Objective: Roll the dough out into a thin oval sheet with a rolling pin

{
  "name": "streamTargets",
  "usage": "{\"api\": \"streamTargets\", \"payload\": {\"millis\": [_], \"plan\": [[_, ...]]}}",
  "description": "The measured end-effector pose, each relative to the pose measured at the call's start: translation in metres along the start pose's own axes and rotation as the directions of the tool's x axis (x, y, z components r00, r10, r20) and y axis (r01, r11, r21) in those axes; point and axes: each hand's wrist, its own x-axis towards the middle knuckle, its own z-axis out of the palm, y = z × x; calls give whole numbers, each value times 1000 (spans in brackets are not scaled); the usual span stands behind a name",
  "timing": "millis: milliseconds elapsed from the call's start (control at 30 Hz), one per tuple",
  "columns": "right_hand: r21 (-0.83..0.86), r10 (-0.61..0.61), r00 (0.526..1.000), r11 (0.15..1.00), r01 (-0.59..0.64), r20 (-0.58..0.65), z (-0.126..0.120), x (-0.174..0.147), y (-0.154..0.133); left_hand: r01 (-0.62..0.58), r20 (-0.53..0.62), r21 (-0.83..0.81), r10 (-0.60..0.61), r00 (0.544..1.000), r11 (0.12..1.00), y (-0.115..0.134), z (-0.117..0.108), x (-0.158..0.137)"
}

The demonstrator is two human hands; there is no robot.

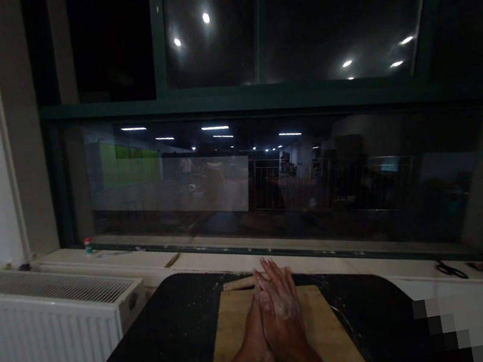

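Over a wooden board [229,336], my left hand [256,328] and my right hand [283,306] are pressed together palm to palm. A whitish coating, like flour, covers the fingers and knuckles. The fingers of my right hand are stretched out and point away from me. Those of my left hand lie flat against it, partly hidden behind it. Whether anything thin lies between the palms cannot be seen. Just past the board's far edge is a pale wooden strip or stick [238,283], partly covered by my hands.
The board lies on a black table [174,332] with scattered crumbs. Beyond it runs a white window sill [218,265], with a small red-and-green container [88,245] at left and black scissors [450,270] at right. A white radiator [47,340] stands to the left.
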Motion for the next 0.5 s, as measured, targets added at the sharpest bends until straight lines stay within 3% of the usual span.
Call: {"api": "streamTargets", "payload": {"millis": [67, 167, 333, 400, 500], "plan": [[-29, 16, 998, 999, -18, -55, -4, 4, 1, 41, -31, -129, -45, 998, 991, -4, 4, -2], [69, 144, 986, 988, -138, -90, -6, 4, 4, 42, -91, -89, -50, 995, 995, -11, 4, -2], [405, 326, 936, 844, -351, 132, 7, -5, 6, 91, -226, 117, -63, 972, 989, -14, -5, 4], [491, 375, 915, 775, -396, 147, 11, -2, 9, 107, -201, 79, -89, 976, 991, -9, -7, 8], [530, 450, 893, 751, -394, 27, 6, 7, 19, 121, -118, -98, -133, 984, 988, 4, -4, 13]]}}
